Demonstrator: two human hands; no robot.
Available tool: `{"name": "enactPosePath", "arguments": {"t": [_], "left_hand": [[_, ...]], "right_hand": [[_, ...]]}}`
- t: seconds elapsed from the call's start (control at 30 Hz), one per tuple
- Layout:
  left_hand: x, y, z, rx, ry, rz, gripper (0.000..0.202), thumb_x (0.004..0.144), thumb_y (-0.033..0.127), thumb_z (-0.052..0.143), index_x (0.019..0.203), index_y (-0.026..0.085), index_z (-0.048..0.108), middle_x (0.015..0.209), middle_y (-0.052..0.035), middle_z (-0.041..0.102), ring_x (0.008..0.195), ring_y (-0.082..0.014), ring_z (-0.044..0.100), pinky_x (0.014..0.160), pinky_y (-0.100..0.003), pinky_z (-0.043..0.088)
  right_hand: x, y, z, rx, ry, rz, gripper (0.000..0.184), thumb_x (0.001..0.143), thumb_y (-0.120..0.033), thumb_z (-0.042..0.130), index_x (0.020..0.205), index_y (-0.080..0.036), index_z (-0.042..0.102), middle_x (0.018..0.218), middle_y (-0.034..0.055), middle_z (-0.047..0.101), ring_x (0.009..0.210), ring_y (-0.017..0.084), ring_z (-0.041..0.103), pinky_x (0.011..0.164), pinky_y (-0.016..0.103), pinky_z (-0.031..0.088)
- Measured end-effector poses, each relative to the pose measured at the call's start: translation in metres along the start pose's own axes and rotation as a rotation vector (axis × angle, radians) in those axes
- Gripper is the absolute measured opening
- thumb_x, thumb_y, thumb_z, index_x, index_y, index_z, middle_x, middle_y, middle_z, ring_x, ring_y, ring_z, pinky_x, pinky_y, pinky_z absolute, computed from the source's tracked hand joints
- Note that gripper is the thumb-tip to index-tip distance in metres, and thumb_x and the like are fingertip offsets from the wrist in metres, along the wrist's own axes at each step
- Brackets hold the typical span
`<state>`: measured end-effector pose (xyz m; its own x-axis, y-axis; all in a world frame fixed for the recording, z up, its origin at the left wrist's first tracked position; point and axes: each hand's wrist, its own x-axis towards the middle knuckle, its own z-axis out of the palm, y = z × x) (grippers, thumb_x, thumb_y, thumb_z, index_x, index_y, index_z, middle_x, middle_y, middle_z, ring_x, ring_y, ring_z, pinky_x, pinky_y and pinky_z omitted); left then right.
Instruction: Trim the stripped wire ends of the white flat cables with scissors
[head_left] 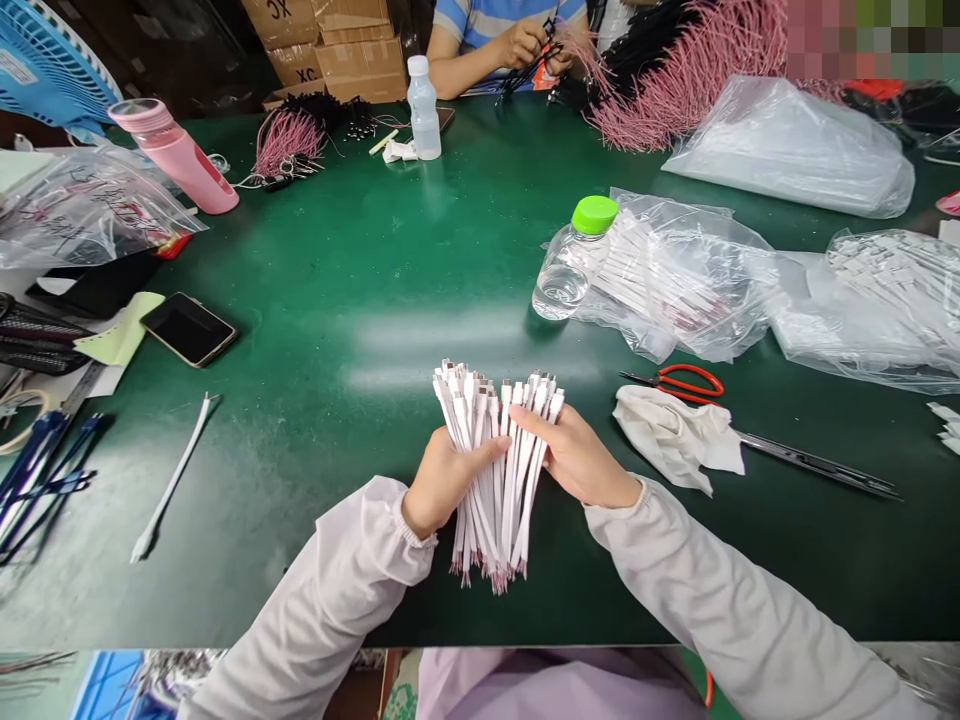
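A thick bundle of short white cables point(491, 480) stands between my two hands, connector ends up and pinkish wire ends down. My left hand point(450, 475) wraps round the left part, thumb across the front. Round the right part closes my right hand point(581, 455), its thumb pressing near the connectors. The bundle fans slightly into two groups at the top. To the right of my right hand lie a crumpled white cloth point(675, 435), long metal tweezers point(825, 465) and red-handled scissors point(686, 380). One single white cable point(172, 480) lies apart on the left.
A bottle with a green cap point(566, 265) stands beyond the bundle, beside clear bags of white cables point(675, 275). A phone point(189, 328) and a pink bottle point(180, 155) are on the left. Across the green table point(352, 250), a co-worker's hands point(525, 45) handle dark cables.
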<state>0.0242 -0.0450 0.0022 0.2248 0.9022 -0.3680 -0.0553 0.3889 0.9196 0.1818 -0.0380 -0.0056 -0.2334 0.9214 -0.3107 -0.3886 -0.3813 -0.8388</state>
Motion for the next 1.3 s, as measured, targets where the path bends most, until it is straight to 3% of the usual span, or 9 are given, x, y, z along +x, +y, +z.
{"name": "enactPosePath", "arguments": {"t": [0.13, 0.23, 0.3, 0.4, 0.53, 0.73, 0.87, 1.13, 1.3], "left_hand": [[0.0012, -0.0017, 0.0004, 0.019, -0.011, 0.027, 0.029, 0.068, 0.033, 0.078, 0.087, 0.014, 0.068, 0.083, -0.0050, 0.071, 0.081, -0.0227, 0.066, 0.079, -0.034, 0.051], [0.0010, -0.0007, 0.0019, 0.025, -0.017, 0.026, 0.026, 0.064, 0.035, 0.080, 0.068, 0.014, 0.065, 0.058, 0.0003, 0.061, 0.060, -0.0164, 0.059, 0.065, -0.030, 0.050], [0.0004, 0.0013, 0.0029, -0.010, -0.018, 0.026, 0.028, 0.065, 0.037, 0.080, 0.072, 0.013, 0.066, 0.061, -0.0003, 0.062, 0.060, -0.0154, 0.058, 0.065, -0.030, 0.050], [-0.0005, 0.0048, 0.0030, -0.104, -0.027, -0.019, 0.037, 0.071, 0.042, 0.074, 0.092, 0.013, 0.070, 0.083, -0.0061, 0.070, 0.072, -0.0186, 0.064, 0.070, -0.032, 0.053], [0.0001, 0.0063, 0.0009, -0.186, -0.017, -0.085, 0.041, 0.070, 0.038, 0.076, 0.103, 0.013, 0.070, 0.094, -0.0078, 0.072, 0.078, -0.0194, 0.065, 0.077, -0.035, 0.054], [0.0020, 0.0028, -0.0006, -0.085, -0.014, 0.003, 0.038, 0.070, 0.032, 0.077, 0.100, 0.011, 0.068, 0.104, -0.0102, 0.071, 0.097, -0.0258, 0.065, 0.093, -0.039, 0.049], [0.0013, 0.0017, -0.0012, 0.039, -0.017, 0.070, 0.040, 0.073, 0.033, 0.074, 0.107, 0.014, 0.067, 0.113, -0.0102, 0.070, 0.108, -0.0284, 0.063, 0.096, -0.039, 0.048], [0.0014, 0.0003, 0.0015, 0.027, 0.026, 0.057, 0.029, 0.071, 0.036, 0.074, 0.090, 0.015, 0.069, 0.089, -0.0060, 0.073, 0.079, -0.0231, 0.068, 0.077, -0.036, 0.055], [0.0009, 0.0008, 0.0026, -0.044, 0.035, 0.008, 0.031, 0.072, 0.037, 0.073, 0.091, 0.014, 0.068, 0.084, -0.0048, 0.070, 0.072, -0.0189, 0.064, 0.070, -0.033, 0.055]], "right_hand": [[-0.0010, -0.0057, 0.0016, 0.063, -0.114, 0.124, 0.025, 0.072, -0.036, 0.077, 0.086, -0.017, 0.069, 0.078, 0.0021, 0.066, 0.071, 0.017, 0.063, 0.071, 0.033, 0.052], [-0.0028, -0.0078, 0.0036, 0.033, -0.142, 0.181, 0.027, 0.069, -0.036, 0.078, 0.082, -0.014, 0.069, 0.071, 0.0029, 0.065, 0.062, 0.017, 0.063, 0.063, 0.034, 0.054], [-0.0031, -0.0064, 0.0038, 0.034, -0.126, 0.140, 0.025, 0.070, -0.036, 0.078, 0.079, -0.015, 0.066, 0.068, 0.0011, 0.064, 0.060, 0.016, 0.061, 0.061, 0.034, 0.053], [-0.0017, -0.0020, 0.0021, 0.049, -0.043, 0.062, 0.024, 0.070, -0.035, 0.078, 0.079, -0.019, 0.063, 0.075, -0.0003, 0.065, 0.066, 0.016, 0.062, 0.065, 0.034, 0.053], [0.0018, 0.0012, -0.0018, 0.060, 0.092, 0.005, 0.028, 0.074, -0.043, 0.073, 0.077, -0.018, 0.061, 0.074, -0.0008, 0.062, 0.068, 0.014, 0.059, 0.067, 0.029, 0.050], [0.0027, -0.0043, -0.0018, 0.221, -0.060, 0.158, 0.030, 0.069, -0.035, 0.079, 0.076, -0.017, 0.055, 0.055, -0.0079, 0.041, 0.047, 0.004, 0.036, 0.045, 0.019, 0.032], [0.0014, -0.0057, 0.0010, 0.155, 0.007, 0.111, 0.032, 0.065, -0.031, 0.082, 0.076, -0.018, 0.055, 0.048, -0.0103, 0.035, 0.043, 0.003, 0.028, 0.041, 0.018, 0.024], [0.0009, -0.0067, 0.0028, 0.087, 0.040, 0.068, 0.034, 0.061, -0.031, 0.083, 0.072, -0.018, 0.053, 0.050, -0.0104, 0.038, 0.040, 0.001, 0.025, 0.039, 0.019, 0.018], [0.0007, -0.0040, 0.0028, 0.061, 0.041, -0.001, 0.032, 0.063, -0.030, 0.082, 0.070, -0.017, 0.053, 0.058, -0.0077, 0.043, 0.043, 0.001, 0.027, 0.039, 0.019, 0.019]]}}
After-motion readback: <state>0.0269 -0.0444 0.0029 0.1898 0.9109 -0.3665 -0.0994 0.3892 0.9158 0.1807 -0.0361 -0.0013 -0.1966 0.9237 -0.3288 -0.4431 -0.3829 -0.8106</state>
